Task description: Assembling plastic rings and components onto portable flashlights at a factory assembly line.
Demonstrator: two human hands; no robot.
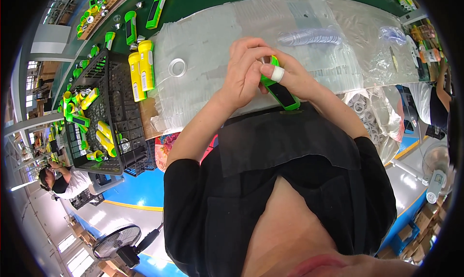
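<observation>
Close to my body, both my hands meet around the upper end of a green flashlight [284, 94] with a long black panel on its side. My right hand [296, 80], white tape wrapped around its thumb, grips the flashlight's body near the head. My left hand [243, 71] has its fingers curled over the head end, which they mostly hide. To the left on the covered bench [203, 45] lies a silver-white ring [177, 67]. Two yellow flashlights [146, 66] lie side by side beyond it. A row of nested transparent discs [311, 36] rests beyond my right hand.
A black crate [126, 108] holding yellow and green flashlights stands at the left bench edge. More green flashlights [156, 10] lie on the green surface behind. A bag of transparent rings [369, 115] hangs at the right front edge. A fan [121, 243] stands on the floor.
</observation>
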